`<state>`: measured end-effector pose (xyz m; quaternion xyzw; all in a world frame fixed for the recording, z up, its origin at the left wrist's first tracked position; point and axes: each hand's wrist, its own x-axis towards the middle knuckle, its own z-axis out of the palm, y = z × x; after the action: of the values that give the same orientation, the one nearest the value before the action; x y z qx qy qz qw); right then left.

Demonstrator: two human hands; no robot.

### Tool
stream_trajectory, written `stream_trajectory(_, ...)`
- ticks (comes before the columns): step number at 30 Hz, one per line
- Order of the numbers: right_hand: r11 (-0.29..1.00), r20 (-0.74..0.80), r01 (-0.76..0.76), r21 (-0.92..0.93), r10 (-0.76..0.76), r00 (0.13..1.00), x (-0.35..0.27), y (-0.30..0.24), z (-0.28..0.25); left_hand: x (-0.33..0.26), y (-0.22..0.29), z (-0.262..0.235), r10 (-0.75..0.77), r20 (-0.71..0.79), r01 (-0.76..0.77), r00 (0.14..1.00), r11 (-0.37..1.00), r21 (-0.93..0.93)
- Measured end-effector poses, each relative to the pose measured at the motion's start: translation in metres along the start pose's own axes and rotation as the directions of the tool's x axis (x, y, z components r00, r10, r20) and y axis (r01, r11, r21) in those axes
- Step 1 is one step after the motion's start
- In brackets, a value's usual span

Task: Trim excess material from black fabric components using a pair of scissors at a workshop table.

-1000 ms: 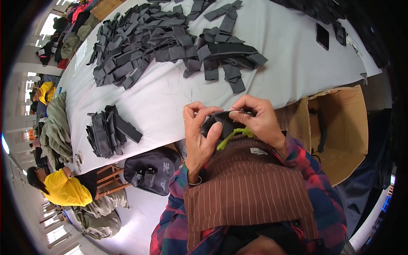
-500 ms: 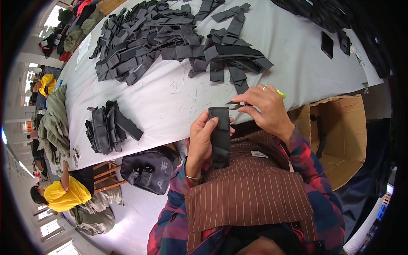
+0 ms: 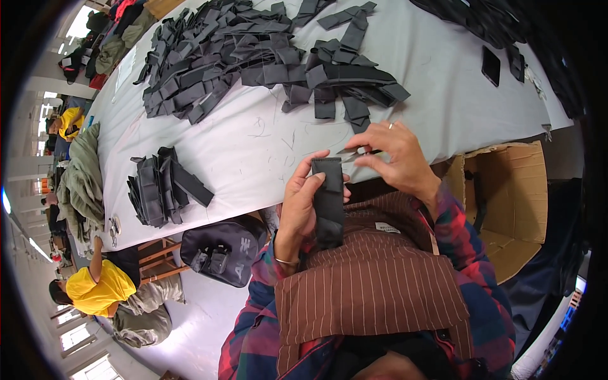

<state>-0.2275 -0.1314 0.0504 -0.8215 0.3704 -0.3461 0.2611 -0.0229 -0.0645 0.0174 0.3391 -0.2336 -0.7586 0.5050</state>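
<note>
In my left hand (image 3: 301,195) is a dark grey fabric strip (image 3: 329,206), pinched near its stitched top end with the thumb on its face. It hangs down over my brown striped apron (image 3: 373,297). My right hand (image 3: 399,161) is closed round small thread snips (image 3: 360,151), whose pointed tips face left, just beyond the strip's top corner and apart from it. Past my hands lies a large loose pile of similar grey strips (image 3: 221,63) on the white-covered table (image 3: 253,149). A smaller stacked bundle of strips (image 3: 158,190) lies to the left.
A cardboard box (image 3: 513,202) stands open at my right, below the table edge. A black phone (image 3: 490,66) lies at the far right. Below the table on the left, a black bag (image 3: 221,253) rests by a wooden stool (image 3: 158,259). A person in yellow (image 3: 101,285) works at far left.
My right hand has shifted slightly, and its fingers have turned a little round the snips. The left hand still holds the strip in nearly the same place.
</note>
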Motion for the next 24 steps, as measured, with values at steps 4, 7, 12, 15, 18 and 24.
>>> stream_trajectory(4, 0.999, 0.058, 0.032, -0.011, -0.031, 0.998, -0.007, -0.01, 0.021, 0.006, -0.003, 0.002, 0.012, -0.06, -0.014, 0.998, 0.999, -0.039)
stream_trajectory(7, 1.0, 0.037, 0.002, 0.027, -0.003, 0.999, -0.011, 0.005, 0.04, 0.007, -0.009, -0.009, -0.057, 0.033, 0.061, 0.998, 0.988, -0.143)
stream_trajectory(12, 0.836, -0.076, -0.271, 0.477, 0.346, 0.935, 0.0, 0.014, 0.052, -0.001, -0.016, -0.017, -0.105, 0.032, 0.109, 0.994, 0.977, -0.185)
stream_trajectory(15, 0.478, 0.137, -0.41, 0.777, 0.507, 0.851, 0.007, 0.003, 0.044, -0.005, -0.026, -0.028, -0.124, 0.079, 0.135, 0.989, 0.98, -0.149)
stream_trajectory(18, 0.296, 0.21, -0.393, 0.87, 0.498, 0.841, 0.006, 0.002, 0.043, -0.011, -0.028, -0.029, -0.16, 0.149, 0.183, 0.976, 0.971, -0.156)
stream_trajectory(24, 0.358, 0.25, -0.412, 0.838, 0.418, 0.873, -0.008, -0.003, 0.039, -0.018, -0.012, -0.019, 0.05, 0.008, -0.05, 0.999, 0.957, 0.285)
